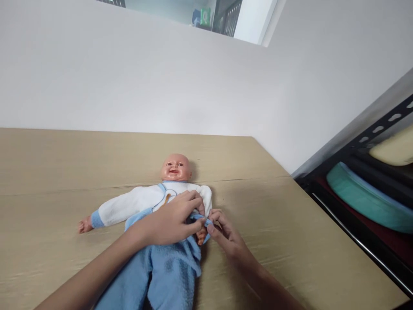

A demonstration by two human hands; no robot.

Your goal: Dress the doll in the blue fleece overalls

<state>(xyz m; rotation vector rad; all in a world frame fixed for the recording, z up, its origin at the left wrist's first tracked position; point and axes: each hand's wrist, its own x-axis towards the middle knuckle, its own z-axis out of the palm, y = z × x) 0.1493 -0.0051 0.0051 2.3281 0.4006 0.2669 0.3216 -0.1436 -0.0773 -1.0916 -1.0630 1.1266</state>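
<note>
A baby doll (176, 168) lies on its back on the tan tabletop, dressed in a white and blue outfit (171, 269). Its arm on the left side of the view stretches outward, with a blue cuff (97, 218) at the wrist. My left hand (180, 215) reaches across the doll's chest, and its thumb and fingers pinch the blue cuff of the other sleeve. On the outer side of that cuff, my right hand (226, 234) grips the same edge between thumb and fingers. The doll's small hand (201, 236) shows just below the cuff, between my hands.
The tan table (58, 168) meets a white wall (129, 77) behind the doll. At the right stands a black metal rack (358, 249) holding a teal curved item (368, 198) and a pale yellow one (395, 146). A window opening is high in the wall.
</note>
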